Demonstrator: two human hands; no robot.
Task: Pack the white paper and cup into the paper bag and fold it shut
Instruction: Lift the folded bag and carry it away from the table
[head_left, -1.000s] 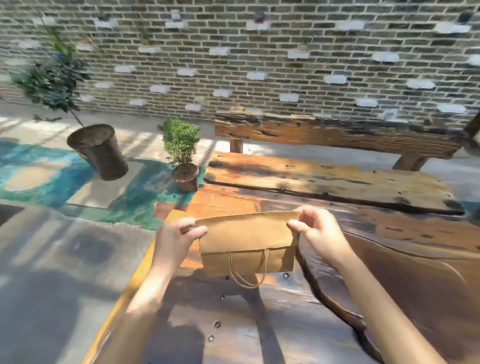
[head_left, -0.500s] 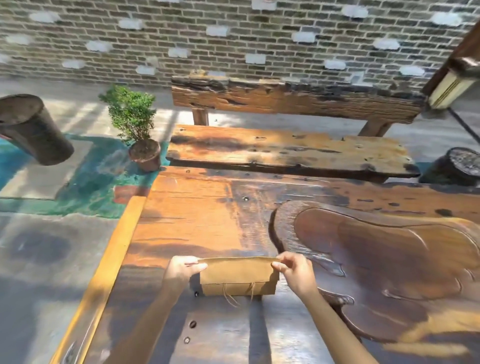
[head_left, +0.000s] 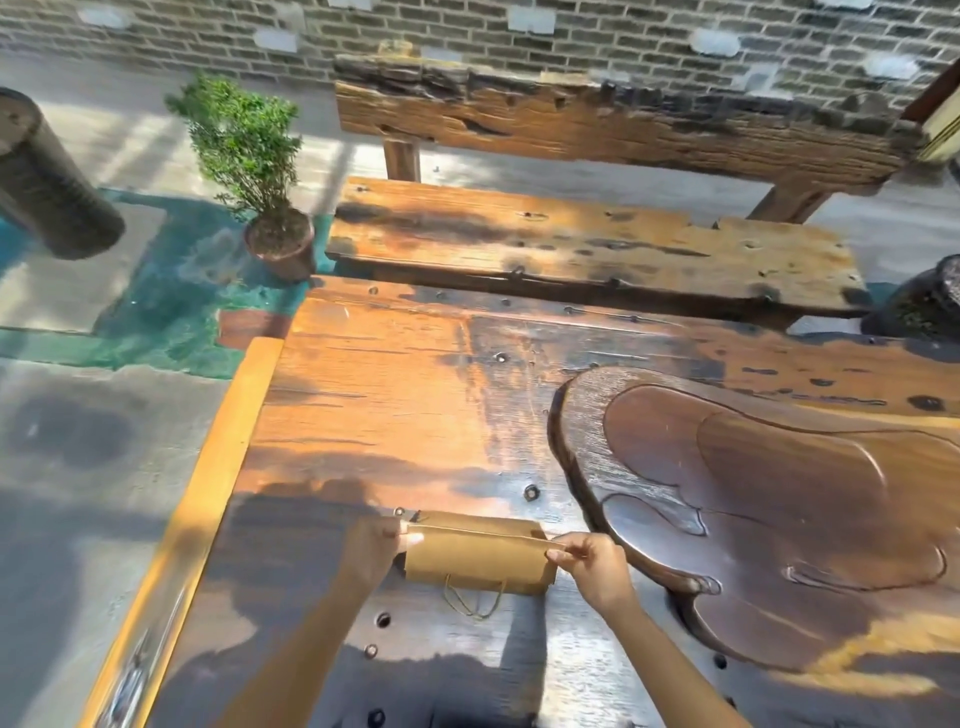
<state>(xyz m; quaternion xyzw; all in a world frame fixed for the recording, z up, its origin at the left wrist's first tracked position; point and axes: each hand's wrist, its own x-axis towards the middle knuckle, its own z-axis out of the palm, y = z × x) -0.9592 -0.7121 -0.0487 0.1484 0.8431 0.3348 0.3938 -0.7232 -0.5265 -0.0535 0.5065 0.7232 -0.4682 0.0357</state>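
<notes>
The brown paper bag (head_left: 475, 558) lies folded over near the wooden table's (head_left: 395, 415) near edge, its twine handles (head_left: 474, 603) trailing toward the viewer. The left hand (head_left: 371, 548) pinches its left end, the right hand (head_left: 592, 566) its right. Released unevenly, the fold could spring open.

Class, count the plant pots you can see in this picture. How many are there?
3: small shrub pot beside the bench, large dark pot at the left edge, another pot cut off at right. More may lie outside the frame.
</notes>
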